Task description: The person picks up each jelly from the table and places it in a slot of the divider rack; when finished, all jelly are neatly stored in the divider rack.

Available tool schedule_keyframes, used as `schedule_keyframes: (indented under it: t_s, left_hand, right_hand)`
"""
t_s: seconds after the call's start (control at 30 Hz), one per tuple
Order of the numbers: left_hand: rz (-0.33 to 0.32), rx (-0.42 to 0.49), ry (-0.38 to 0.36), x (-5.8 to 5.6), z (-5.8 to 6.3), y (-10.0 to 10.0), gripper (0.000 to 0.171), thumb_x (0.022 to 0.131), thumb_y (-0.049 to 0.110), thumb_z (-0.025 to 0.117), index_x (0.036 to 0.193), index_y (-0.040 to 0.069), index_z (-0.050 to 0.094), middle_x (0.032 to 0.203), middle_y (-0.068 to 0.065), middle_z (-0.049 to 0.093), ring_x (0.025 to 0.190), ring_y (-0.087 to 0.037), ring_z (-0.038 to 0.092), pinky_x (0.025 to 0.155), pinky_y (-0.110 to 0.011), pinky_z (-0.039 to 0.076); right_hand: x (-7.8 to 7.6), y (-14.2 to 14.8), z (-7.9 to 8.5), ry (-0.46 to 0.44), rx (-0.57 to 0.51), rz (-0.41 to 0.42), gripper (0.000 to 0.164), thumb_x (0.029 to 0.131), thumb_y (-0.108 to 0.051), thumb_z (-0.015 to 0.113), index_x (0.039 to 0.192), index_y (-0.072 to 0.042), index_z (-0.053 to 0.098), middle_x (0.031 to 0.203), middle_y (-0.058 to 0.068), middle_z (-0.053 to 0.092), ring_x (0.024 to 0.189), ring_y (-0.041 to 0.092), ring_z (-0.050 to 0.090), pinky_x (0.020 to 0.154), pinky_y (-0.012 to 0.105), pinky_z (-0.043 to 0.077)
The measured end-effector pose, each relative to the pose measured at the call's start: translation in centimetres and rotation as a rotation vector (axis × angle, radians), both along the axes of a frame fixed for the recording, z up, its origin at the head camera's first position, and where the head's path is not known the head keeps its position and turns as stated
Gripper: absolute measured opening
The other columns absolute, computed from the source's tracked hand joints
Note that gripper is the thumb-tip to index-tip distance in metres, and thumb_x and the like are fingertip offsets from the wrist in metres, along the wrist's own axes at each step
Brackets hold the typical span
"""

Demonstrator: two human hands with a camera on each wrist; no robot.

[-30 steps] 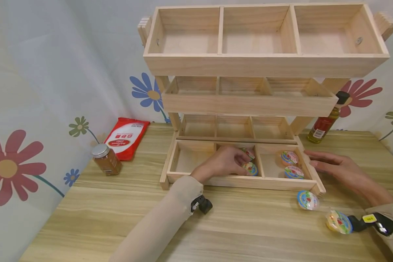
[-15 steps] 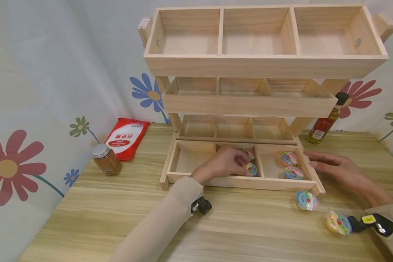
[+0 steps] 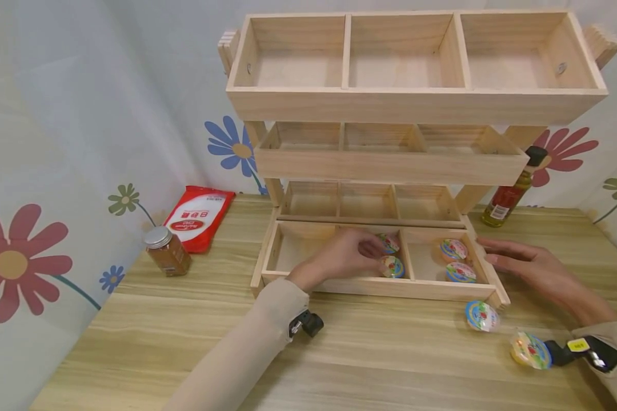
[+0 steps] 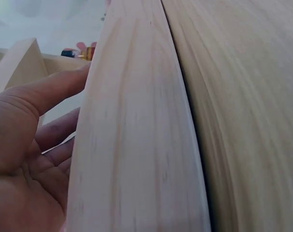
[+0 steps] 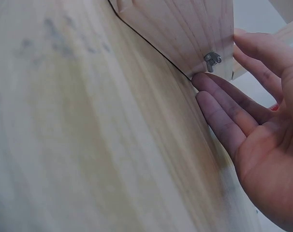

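Note:
My left hand (image 3: pixel 345 254) reaches into the middle compartment of the lowest tray on a wooden tiered rack (image 3: pixel 416 105). Its fingertips are right beside a jelly cup (image 3: pixel 392 267) with a printed lid; a second jelly cup (image 3: pixel 389 244) sits behind that one. In the left wrist view, the thumb and loosely bent fingers hold nothing, and the tray's front board (image 4: pixel 132 125) hides part of them. Straight fingers of my right hand (image 3: pixel 540 271) touch the rack's right side panel, near a metal wing nut (image 5: pixel 212 59) in the right wrist view.
Two jelly cups (image 3: pixel 453 250) are in the right compartment. On the table, one jelly cup (image 3: pixel 482 316) lies before the rack and another (image 3: pixel 531 350) by the right wrist. An oil bottle (image 3: pixel 509 194) stands right; a spice jar (image 3: pixel 167 251) and red-white bag (image 3: pixel 199 218) stand left.
My left hand has drawn back slightly to the left from the front jelly cup in the middle compartment, showing more of its lid. The right hand has stayed at the rack's side.

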State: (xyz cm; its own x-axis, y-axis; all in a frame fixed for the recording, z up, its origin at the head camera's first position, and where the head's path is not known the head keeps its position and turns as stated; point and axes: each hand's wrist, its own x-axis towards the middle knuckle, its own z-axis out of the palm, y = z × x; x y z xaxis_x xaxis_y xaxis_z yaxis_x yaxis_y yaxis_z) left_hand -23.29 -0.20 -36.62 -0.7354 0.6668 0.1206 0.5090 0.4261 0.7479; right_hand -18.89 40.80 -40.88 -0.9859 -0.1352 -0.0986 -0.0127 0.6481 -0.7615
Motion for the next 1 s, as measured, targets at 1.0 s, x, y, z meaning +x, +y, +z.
schedule_keyframes:
  t_s: [1.0]
  left_hand:
    - [-0.17, 0.24, 0.017, 7.0, 0.5, 9.3, 0.039, 0.091, 0.016, 0.087, 0.126, 0.005, 0.075, 0.124, -0.003, 0.075, 0.105, 0.005, 0.067, 0.087, -0.008, 0.051]
  right_hand:
    - [0.3, 0.4, -0.2, 0.037, -0.004, 0.014, 0.055, 0.109, -0.038, 0.062, 0.159, -0.017, 0.052, 0.146, -0.024, 0.051, 0.133, -0.002, 0.038, 0.088, 0.008, 0.038]
